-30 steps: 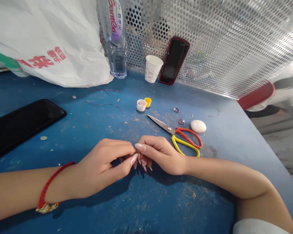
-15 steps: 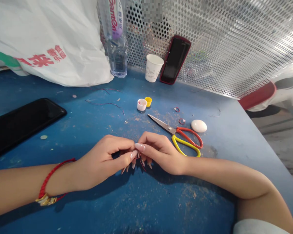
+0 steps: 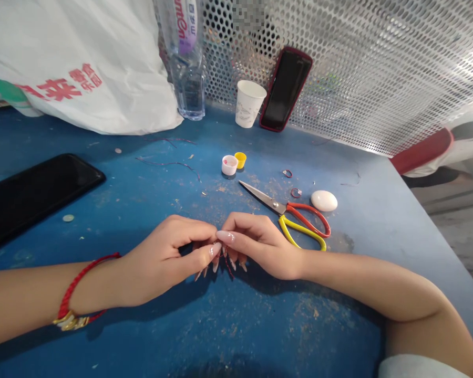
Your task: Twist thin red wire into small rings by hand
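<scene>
Low in the middle of the view, my left hand (image 3: 165, 260) and my right hand (image 3: 260, 244) meet at the fingertips. Both are closed in a pinch on a thin dark red cord (image 3: 229, 269), whose end hangs below the fingers. The rest of the cord is hidden by thumbs and fingers. Scissors (image 3: 278, 206) with one red and one yellow handle lie open just beyond my right hand. Past them are two small cord rings (image 3: 287, 173) and a white oval object (image 3: 324, 200). A white cap (image 3: 229, 165) and a yellow cap (image 3: 240, 160) stand beyond my hands.
A black phone (image 3: 39, 197) lies at the left of the blue table (image 3: 260, 325). Along the back are a white plastic bag (image 3: 102, 47), a bottle (image 3: 189, 79), a paper cup (image 3: 250, 102) and a red-edged phone (image 3: 286, 89) against a perforated metal screen (image 3: 350, 63).
The view has shifted slightly, so the table items sit a little higher in it. Both hands keep their pinch on the cord with hardly any movement.
</scene>
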`<state>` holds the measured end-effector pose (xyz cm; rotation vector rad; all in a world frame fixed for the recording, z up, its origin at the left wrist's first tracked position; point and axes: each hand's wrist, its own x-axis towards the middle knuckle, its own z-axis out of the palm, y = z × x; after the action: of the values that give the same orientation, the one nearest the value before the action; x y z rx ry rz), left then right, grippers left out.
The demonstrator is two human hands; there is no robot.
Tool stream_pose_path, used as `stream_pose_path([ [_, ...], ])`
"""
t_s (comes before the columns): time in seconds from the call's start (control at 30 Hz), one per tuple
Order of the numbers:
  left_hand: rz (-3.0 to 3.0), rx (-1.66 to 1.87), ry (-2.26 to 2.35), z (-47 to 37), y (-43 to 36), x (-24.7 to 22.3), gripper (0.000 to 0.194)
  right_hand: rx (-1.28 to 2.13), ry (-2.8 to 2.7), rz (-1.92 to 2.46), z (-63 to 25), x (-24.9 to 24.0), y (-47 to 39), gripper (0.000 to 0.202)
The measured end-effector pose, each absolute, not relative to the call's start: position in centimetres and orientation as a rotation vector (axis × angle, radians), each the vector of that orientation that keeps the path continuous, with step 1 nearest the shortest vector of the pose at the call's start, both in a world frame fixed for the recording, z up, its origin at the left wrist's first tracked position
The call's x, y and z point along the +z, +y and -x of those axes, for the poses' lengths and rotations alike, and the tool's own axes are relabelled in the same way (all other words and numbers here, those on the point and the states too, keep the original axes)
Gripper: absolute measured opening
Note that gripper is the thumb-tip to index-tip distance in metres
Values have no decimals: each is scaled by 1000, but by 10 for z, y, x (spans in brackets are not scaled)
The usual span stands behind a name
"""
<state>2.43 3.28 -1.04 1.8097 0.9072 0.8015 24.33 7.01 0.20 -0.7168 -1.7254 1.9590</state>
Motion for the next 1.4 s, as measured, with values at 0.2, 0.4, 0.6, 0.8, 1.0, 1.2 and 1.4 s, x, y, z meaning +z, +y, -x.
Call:
stream_pose_path([
  [0.2,-1769,689,961,-26,31,-1,34,1796,-1891,696,-243,4,68,45],
  [0.4,-1836,717,907,-24,33,-12,36,1785,-1919,669,-245,3,69,37],
  [0.6,-1842,746,869,-23,33,-13,33,1814,-1876,677,-245,3,69,40],
  [0.8,-1829,773,859,-22,34,-12,35,1770,-1857,753,-244,4,67,45],
  [1.0,-1871,765,842,-22,33,-12,36,1812,-1827,695,-246,4,68,45],
  [1.2,-1973,808,804,-23,31,-11,35,1847,-1847,673,-247,5,68,45],
  [1.4,-2136,867,784,-24,26,-7,25,1915,-1837,668,-247,4,70,45],
])
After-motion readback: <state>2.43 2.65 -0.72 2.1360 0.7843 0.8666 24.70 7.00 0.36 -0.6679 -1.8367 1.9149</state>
